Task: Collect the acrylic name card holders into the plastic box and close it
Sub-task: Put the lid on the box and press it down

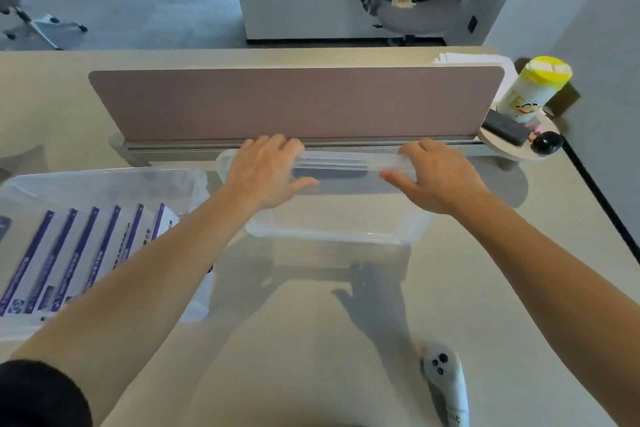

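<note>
A clear plastic box [104, 175] stands on the table at the left. Several acrylic name card holders [69, 253] with purple-striped cards lie in a row inside it. Its clear plastic lid [332, 218] is held in the air in front of me, just before the desk divider, and throws a shadow on the table below. My left hand [266, 170] grips the lid's far edge on the left. My right hand [436, 177] grips the same edge on the right. My left forearm crosses over the box's near right corner.
A brown desk divider [294, 104] runs across the table behind the lid. At its right end a small round shelf [502, 149] carries a yellow-capped canister [533, 87] and dark items. A white controller [446, 381] lies near the front right. The table's right edge [602, 204] is close.
</note>
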Motion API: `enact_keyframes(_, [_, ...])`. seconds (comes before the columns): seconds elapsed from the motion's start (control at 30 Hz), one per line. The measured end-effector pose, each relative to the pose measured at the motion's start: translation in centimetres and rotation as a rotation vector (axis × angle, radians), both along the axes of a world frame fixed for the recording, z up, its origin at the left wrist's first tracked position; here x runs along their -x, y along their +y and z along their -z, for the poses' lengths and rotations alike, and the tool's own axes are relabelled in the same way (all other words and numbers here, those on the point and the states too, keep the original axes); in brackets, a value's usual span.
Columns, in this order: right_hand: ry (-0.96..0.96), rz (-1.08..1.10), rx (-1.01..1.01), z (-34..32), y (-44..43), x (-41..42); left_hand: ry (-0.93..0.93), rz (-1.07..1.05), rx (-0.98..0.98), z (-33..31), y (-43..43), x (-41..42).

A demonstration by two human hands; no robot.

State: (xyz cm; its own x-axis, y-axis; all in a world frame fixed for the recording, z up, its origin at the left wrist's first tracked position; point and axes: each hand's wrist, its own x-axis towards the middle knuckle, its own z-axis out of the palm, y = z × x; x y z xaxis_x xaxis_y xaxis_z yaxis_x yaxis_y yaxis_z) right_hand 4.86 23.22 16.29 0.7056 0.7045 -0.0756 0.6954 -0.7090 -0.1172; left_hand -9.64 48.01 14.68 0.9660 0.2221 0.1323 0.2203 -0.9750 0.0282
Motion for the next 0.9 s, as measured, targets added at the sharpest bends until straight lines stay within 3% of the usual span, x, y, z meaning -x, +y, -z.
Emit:
enact_keyframes(0.17, [0.094,0.009,-0.001,1.4,-4.3,6.1,0.134,0.062,0.146,0.8,-3.2,6.3])
enact_keyframes(0.33, [0.055,-0.002,0.034,5.1,-8.7,12.5,0.232,0.108,0.236,4.0,-6.3,11.9])
enact_keyframes(0.47, [0.208,0.054,0.074,7.3,-10.7,14.7,0.231,0.05,0.313,6.4,-8.3,14.3])
enact_keyframes(0.67, [0.375,0.362,-0.051,11.4,-11.4,10.6,0.22,-0.039,0.392,9.9,-10.4,13.6])
enact_keyframes(0.8, [0.755,0.69,-0.311,13.2,-11.0,5.0,0.26,-0.088,0.405,11.9,-11.2,12.1])
enact_keyframes(0.9, [0.891,0.735,-0.408,14.5,-10.3,1.5,0.244,-0.145,0.447,13.0,-12.0,11.4])
